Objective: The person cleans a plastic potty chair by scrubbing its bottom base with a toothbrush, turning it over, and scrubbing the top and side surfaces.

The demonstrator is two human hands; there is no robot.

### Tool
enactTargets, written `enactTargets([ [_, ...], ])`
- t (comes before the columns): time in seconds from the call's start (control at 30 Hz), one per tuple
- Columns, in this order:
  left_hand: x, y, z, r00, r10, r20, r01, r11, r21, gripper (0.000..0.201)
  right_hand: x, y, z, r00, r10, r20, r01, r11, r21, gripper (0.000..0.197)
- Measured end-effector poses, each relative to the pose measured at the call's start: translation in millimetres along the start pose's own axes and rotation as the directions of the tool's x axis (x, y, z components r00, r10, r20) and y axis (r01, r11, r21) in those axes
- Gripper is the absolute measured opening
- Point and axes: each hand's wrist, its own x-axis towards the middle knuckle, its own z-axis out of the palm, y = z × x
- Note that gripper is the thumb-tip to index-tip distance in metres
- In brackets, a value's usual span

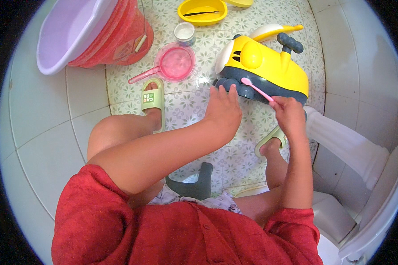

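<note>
A yellow ride-on toy [276,66] with a dark grey base and handlebar stands on the tiled floor in front of me. My right hand [289,112] grips the handle of a pink toothbrush [258,90]. The brush head lies against the toy's dark lower side, near its front. Fingers outstretched, my left hand [224,109] reaches to the dark wheel [228,83] at the toy's front end. Its fingertips appear to touch there; the thumb is hidden.
At the far left, a lavender basin [53,53] sits at a red bucket [128,37]. Beyond my left foot lie a pink dipper [143,74] and a white tub [184,32]. A yellow basin [224,12] holds a dark brush. A white pipe [345,137] runs along the right.
</note>
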Motion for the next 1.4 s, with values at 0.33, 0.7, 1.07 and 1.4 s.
enactTargets([
  [0.33, 0.0, -0.7, 4.2, 1.0, -0.008, -0.027, 0.008, 1.0, -0.008, 0.058, 3.5, -28.8, 11.7, 0.999, -0.04, 0.009, 0.041, 0.99, -0.133, 0.018],
  [0.7, 0.5, 2.0, 10.7, 0.999, -0.015, -0.035, 0.016, 1.0, 0.026, 0.058, 5.2, -40.0, 6.3, 0.998, 0.003, 0.069, 0.008, 0.989, -0.148, 0.018],
  [1.07, -0.9, 2.7, 8.7, 1.0, -0.017, -0.002, 0.017, 1.0, 0.02, 0.061, -0.9, -42.6, -2.1, 0.996, 0.0, 0.092, 0.009, 0.995, -0.103, 0.019],
  [1.4, -8.5, 2.8, 13.4, 0.998, -0.012, -0.059, 0.016, 0.997, 0.07, 0.054, -7.6, -43.9, -23.8, 0.973, -0.009, 0.232, 0.009, 1.0, 0.004, 0.019],
])
